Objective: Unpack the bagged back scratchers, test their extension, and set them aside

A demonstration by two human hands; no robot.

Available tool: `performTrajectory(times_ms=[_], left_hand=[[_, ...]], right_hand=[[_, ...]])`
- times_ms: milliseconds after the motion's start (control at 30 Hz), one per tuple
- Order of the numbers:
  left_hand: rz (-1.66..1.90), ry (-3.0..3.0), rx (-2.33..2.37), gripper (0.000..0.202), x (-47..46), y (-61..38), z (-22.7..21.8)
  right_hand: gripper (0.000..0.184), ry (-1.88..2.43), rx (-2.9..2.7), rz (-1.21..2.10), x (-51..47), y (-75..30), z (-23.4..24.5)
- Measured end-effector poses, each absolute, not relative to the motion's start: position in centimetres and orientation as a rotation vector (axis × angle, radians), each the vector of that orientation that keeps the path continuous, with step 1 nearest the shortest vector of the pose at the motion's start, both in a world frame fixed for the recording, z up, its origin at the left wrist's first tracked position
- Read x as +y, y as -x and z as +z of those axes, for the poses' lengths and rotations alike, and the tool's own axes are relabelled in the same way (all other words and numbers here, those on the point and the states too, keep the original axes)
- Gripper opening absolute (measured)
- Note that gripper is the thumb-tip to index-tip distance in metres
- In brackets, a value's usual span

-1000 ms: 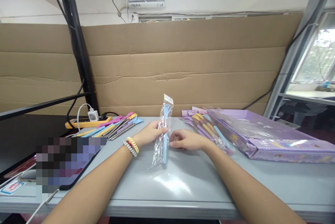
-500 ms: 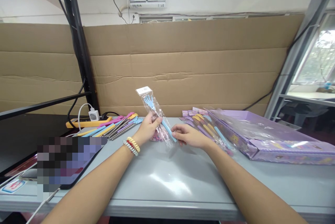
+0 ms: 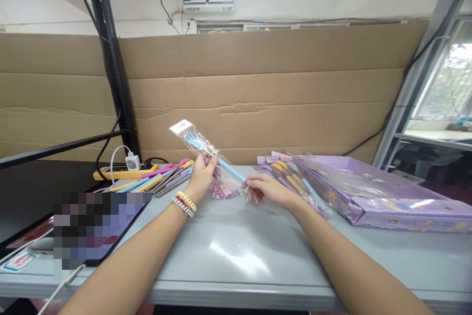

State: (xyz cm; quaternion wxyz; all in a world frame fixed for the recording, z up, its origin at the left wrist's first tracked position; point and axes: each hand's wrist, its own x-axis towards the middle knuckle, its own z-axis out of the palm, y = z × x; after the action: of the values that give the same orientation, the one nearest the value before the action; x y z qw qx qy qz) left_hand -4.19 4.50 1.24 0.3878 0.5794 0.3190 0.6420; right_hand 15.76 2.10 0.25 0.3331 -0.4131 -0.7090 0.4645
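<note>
Above the table I hold a light blue back scratcher [image 3: 231,170] inside a clear plastic bag [image 3: 214,150] with a white header. My left hand [image 3: 201,173] is closed around its middle, below the hand-shaped end. At the lower end of the handle, the fingers of my right hand [image 3: 264,188] pinch the bag and handle. Small pink printed cards [image 3: 224,190] lie on the table behind the bag. To the left is a pile of loose back scratchers [image 3: 162,181] in several colours. Bagged back scratchers [image 3: 295,180] lie in a heap right of my right hand.
A purple box tray [image 3: 409,217] with clear plastic on it stands at the right of the grey table [image 3: 221,266]. A phone or tablet with a blurred screen [image 3: 106,226] lies at left, near a yellow power strip [image 3: 125,173]. A cardboard wall [image 3: 258,94] rises behind.
The bagged back scratcher has tilted flatter, its header end swinging left. My left hand has shifted slightly left, uncovering more of the pink cards. My right hand stays at the handle's lower end.
</note>
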Motion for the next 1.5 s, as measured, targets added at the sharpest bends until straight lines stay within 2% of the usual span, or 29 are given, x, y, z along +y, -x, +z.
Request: performTrajectory(times_ms=[267,433,633,833,1000,1200,1500], left_hand=[[1.656,-1.407,0.713,0.035,5.5,4.6,0.7],[1.673,-1.376,0.690,0.034,5.3,4.4,0.9],[1.662,-1.360,0.703,0.035,4.5,4.1,1.5],[1.611,-1.339,0.769,0.035,4.5,4.2,1.4],[1.582,-1.322,0.739,0.038,4.6,4.3,1.3],[1.538,-1.281,0.756,0.039,4.5,4.3,1.5],[1.414,-1.302,0.758,0.038,4.4,4.1,0.9]], right_hand=[[0.017,0.957,-1.671,1.235,1.8,-15.9,0.7],[0.021,0.934,-1.617,1.333,1.8,-16.1,0.7],[0.015,0.796,-1.474,1.354,1.8,-15.9,0.8],[0.034,0.733,-1.443,1.300,1.7,-16.1,0.8],[0.048,0.840,-1.513,1.112,1.3,-16.0,1.3],[0.048,0.964,-1.709,0.925,1.7,-15.9,0.9],[0.043,1.104,-1.702,0.577,1.6,-15.9,1.1]])
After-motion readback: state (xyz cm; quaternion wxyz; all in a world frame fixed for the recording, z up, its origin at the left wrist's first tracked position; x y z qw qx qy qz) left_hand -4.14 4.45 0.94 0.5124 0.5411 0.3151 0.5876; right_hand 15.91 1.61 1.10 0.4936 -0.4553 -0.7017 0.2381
